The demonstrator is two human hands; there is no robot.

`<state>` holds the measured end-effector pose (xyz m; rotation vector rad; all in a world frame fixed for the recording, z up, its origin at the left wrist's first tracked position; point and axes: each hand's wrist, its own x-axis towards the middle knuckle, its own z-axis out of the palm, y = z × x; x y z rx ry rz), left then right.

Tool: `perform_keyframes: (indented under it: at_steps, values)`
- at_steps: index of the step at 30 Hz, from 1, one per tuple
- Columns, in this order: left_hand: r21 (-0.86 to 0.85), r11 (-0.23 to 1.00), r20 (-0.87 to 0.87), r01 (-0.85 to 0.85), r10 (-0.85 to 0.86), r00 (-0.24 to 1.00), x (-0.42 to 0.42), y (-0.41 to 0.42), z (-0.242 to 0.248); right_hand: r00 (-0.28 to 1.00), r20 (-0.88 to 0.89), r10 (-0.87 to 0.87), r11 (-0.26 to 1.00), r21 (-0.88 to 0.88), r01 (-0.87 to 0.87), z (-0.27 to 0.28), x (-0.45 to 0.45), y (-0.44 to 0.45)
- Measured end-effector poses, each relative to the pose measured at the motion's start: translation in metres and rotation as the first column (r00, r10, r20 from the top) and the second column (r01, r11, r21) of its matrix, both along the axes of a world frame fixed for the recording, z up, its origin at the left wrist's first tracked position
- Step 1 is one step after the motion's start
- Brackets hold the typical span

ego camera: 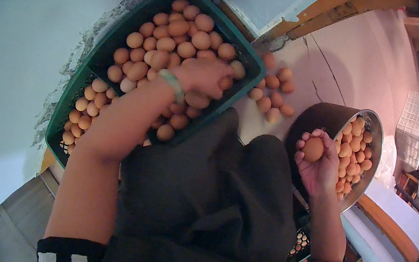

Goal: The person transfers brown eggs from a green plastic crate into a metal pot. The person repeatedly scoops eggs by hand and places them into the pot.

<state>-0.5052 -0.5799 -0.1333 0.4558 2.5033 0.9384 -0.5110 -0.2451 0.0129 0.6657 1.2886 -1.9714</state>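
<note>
A green plastic crate (253,55) full of brown eggs stands on the left, split by a divider. My left hand (205,76), with a pale green bangle (171,84) at its wrist, reaches into the larger compartment. Motion blurs its fingers; they touch an egg (225,82) near the crate's right side, but a firm grip cannot be made out. My right hand (323,163), palm up, holds a brown egg (313,149) in curled fingers. It is at the left rim of a round metal pot (375,154) with many eggs (352,163) inside.
Several loose eggs (275,90) lie on the tiled floor (323,62) between crate and pot. Dark cloth (204,194) covers my lap. A white plastic basket (413,127) stands at far right. More eggs (300,242) show through a dark crate low on the right. Walls (24,44) border the green crate.
</note>
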Motion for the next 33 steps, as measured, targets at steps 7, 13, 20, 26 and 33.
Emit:
perform_keyframes:
  at_steps: [7, 13, 20, 26, 33]
  values:
    - [0.202, 0.972, -0.007, -0.121, 0.125, 0.992, 0.085, -0.048, 0.082, 0.997, -0.035, -0.073, 0.997, 0.003, 0.074, 0.003, 0.009, 0.023]
    - [-0.265, 0.958, -0.082, -0.112, 0.093, 0.992, 0.153, -0.034, 0.067, 0.997, 0.0, -0.081, 0.997, 0.013, 0.081, 0.006, 0.008, 0.008]
    - [-0.299, 0.947, -0.142, -0.117, 0.077, 0.987, 0.169, -0.031, 0.041, 0.996, -0.06, -0.071, 0.997, -0.008, 0.07, 0.01, 0.001, 0.012]
    - [-0.249, 0.966, -0.122, -0.073, 0.043, 0.992, 0.097, -0.036, 0.081, 0.991, -0.085, -0.108, 0.994, -0.027, 0.106, 0.009, 0.007, 0.025]
    - [-0.101, 0.987, -0.255, 0.127, -0.149, 0.955, -0.007, -0.011, 0.021, 0.974, -0.088, -0.21, 0.976, -0.077, 0.203, 0.027, 0.01, 0.04]
